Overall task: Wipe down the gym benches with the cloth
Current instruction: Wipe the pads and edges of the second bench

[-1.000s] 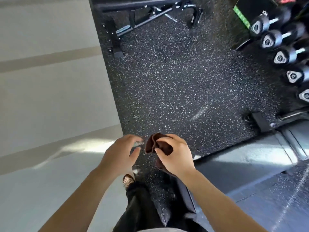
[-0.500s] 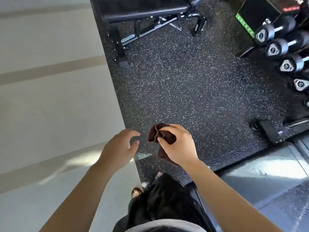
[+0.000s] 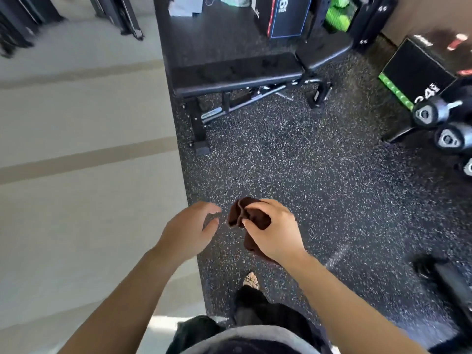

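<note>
Head view, right hand (image 3: pixel 277 232) clutching cloth (image 3: pixel 249 218), left hand (image 3: pixel 187 232) loose

Well on the near side of the black padded flat bench (image 3: pixel 235 72), the right hand (image 3: pixel 277 232) grips a crumpled dark brown cloth (image 3: pixel 251 217) above the speckled black rubber floor (image 3: pixel 319 180). The left hand (image 3: pixel 189 231) hovers apart from the cloth, fingers loosely curled and holding nothing. Black round-ended dumbbells (image 3: pixel 431 113) sit to the right of the bench.

Both bare forearms reach forward and down from the lower edge of the view. The right hand (image 3: pixel 274 235), its back turned upward, pinches a crumpled dark brown cloth (image 3: pixel 238 213) between thumb and curled fingers. The left hand (image 3: pixel 187 227) hovers just beside it, fingers loosely curled, holding nothing.
</note>
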The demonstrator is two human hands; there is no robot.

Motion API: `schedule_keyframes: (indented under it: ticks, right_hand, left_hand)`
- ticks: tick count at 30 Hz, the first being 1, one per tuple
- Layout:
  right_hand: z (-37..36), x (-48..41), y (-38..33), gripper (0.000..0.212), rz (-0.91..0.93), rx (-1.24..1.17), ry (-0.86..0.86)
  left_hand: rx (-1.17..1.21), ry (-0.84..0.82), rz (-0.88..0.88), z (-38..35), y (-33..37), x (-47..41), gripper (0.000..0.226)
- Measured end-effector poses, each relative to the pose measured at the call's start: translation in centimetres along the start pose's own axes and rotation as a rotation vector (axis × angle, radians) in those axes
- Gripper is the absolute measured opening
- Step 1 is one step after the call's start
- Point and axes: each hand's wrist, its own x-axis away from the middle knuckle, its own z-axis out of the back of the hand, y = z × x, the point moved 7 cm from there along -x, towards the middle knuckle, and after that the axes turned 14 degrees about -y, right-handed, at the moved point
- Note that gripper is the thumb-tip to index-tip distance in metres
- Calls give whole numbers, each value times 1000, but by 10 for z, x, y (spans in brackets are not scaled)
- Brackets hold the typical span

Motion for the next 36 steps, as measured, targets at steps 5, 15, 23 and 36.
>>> schedule_keyframes:
  ticks: [5, 15, 23, 36]
  right_hand:
    - [21, -91, -16, 23, 19, -9, -30]
    - [34, -298, -56, 24, 21, 31, -31]
    - [54, -456, -100, 20, -32, 5, -14]
    - [79, -723, -87, 24, -38, 27, -205]
  left_hand:
    - [40, 66, 34, 63, -11, -60, 29]
    - [59, 37, 49, 174, -95, -225, 28]
    - [3, -14, 41, 293, -155, -344, 28]
    - [75, -60, 194, 394, -218, -532, 27]
